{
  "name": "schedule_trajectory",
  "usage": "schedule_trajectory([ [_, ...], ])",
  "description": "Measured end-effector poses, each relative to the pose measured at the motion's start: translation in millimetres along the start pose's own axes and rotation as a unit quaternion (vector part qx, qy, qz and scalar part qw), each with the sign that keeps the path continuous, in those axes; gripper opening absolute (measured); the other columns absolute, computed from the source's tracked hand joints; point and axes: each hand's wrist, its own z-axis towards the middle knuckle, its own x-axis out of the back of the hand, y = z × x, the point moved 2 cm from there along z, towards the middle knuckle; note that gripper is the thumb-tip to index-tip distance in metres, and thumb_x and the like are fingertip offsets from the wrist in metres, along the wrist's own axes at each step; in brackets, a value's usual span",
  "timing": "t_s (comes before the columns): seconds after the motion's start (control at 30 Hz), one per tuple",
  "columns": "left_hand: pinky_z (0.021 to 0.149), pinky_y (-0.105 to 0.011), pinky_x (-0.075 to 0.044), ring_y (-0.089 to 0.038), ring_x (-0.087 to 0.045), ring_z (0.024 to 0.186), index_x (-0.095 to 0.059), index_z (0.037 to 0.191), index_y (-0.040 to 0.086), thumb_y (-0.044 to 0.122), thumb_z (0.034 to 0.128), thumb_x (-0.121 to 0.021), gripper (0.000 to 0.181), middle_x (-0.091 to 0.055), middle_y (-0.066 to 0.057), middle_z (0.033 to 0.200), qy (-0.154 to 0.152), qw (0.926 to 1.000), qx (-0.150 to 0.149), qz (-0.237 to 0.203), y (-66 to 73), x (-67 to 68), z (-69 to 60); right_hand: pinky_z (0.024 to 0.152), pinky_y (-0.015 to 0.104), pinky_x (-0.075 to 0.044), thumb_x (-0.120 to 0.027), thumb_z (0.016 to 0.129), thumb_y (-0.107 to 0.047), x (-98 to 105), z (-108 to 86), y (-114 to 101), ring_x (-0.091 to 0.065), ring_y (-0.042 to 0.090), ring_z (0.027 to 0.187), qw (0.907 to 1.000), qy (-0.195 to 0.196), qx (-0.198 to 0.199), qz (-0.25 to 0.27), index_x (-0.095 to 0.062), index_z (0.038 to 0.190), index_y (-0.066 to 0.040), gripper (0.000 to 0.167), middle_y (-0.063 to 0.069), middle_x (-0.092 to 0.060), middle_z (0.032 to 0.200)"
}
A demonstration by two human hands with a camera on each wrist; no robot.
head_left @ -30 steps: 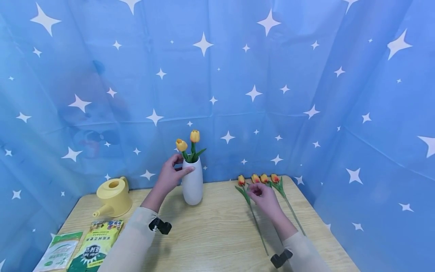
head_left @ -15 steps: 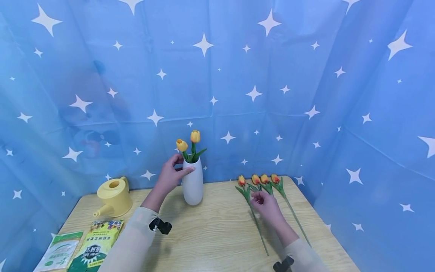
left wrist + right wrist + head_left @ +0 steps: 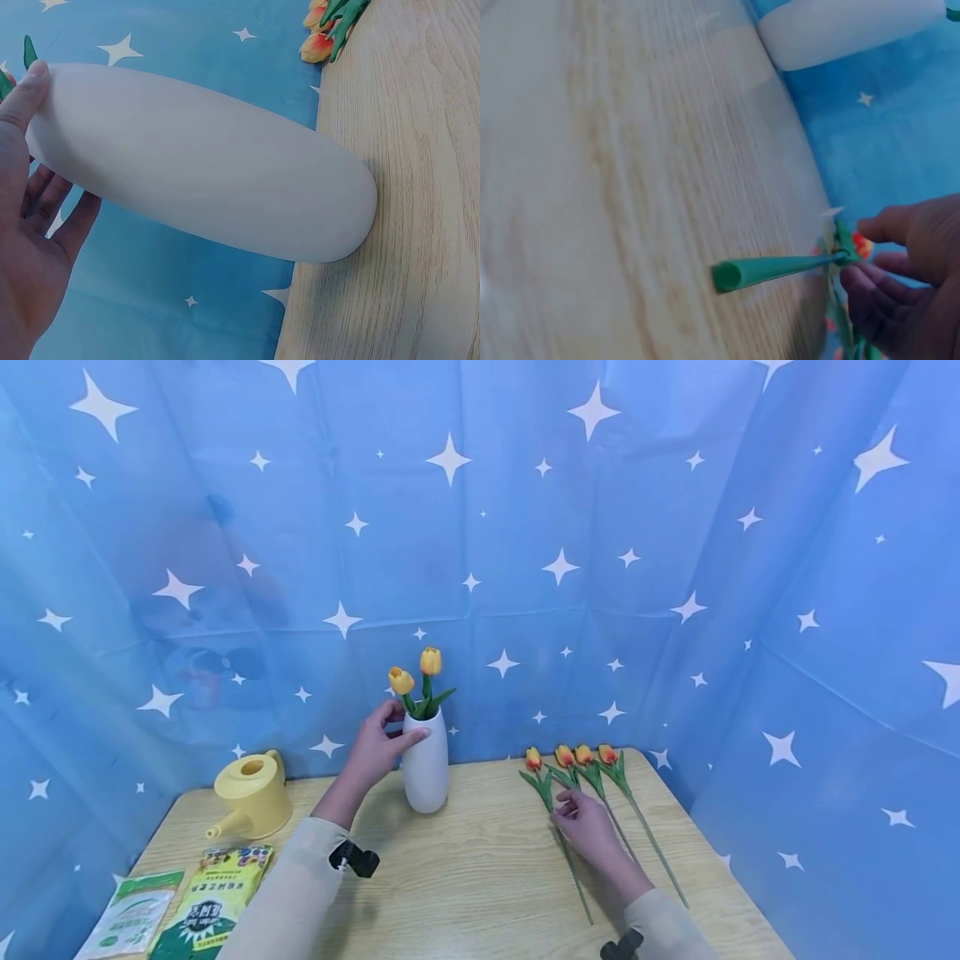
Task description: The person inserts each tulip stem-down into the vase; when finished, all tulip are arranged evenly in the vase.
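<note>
My left hand grips a white vase near its rim, thumb on the front and fingers at the side. In the left wrist view the vase stands with its base on the table. Two yellow tulips rise from it. On the right, my right hand is low over the stem of the leftmost orange-red tulip. In the right wrist view that green stem lies by the gap between thumb and fingers, which are bent and apart. Contact is hard to tell.
More orange-red tulips lie side by side at the table's right. A yellow watering can, a yellow-green bag and a white-green packet are on the left. A blue starred curtain hangs behind the wooden table.
My right hand has moved down along the leftmost tulip's stem, away from the blooms, leaving more of the leaves visible. The left hand and vase have stayed put.
</note>
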Motion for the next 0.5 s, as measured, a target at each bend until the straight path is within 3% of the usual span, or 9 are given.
schedule_trajectory([
  [0.27, 0.114, -0.063, -0.053, -0.038, -0.060, 0.138, -0.063, 0.136, 0.017, 0.051, 0.0931, -0.090, 0.061, -0.065, -0.010, 0.137, -0.001, 1.0000, 0.003, 0.004, -1.0, 0.1, -1.2, 0.078, 0.039, -0.060, -0.083, 0.095, 0.001, -5.4, 3.2, 4.5, -0.067, 0.016, 0.083, 0.9996, -0.014, -0.007, -0.023, -0.072, 0.122, 0.006, 0.030, 0.001, -0.070, 0.089],
  [0.5, 0.114, -0.063, -0.053, -0.039, -0.060, 0.138, -0.063, 0.135, 0.016, 0.051, 0.0933, -0.089, 0.060, -0.065, -0.010, 0.136, -0.001, 1.0000, 0.003, 0.004, -0.9, -0.3, -1.5, 0.072, 0.036, -0.056, -0.081, 0.093, 0.002, -7.1, 4.8, 9.7, -0.062, 0.014, 0.077, 0.9989, -0.017, -0.012, -0.042, -0.077, 0.109, 0.004, 0.017, 0.000, -0.068, 0.083],
])
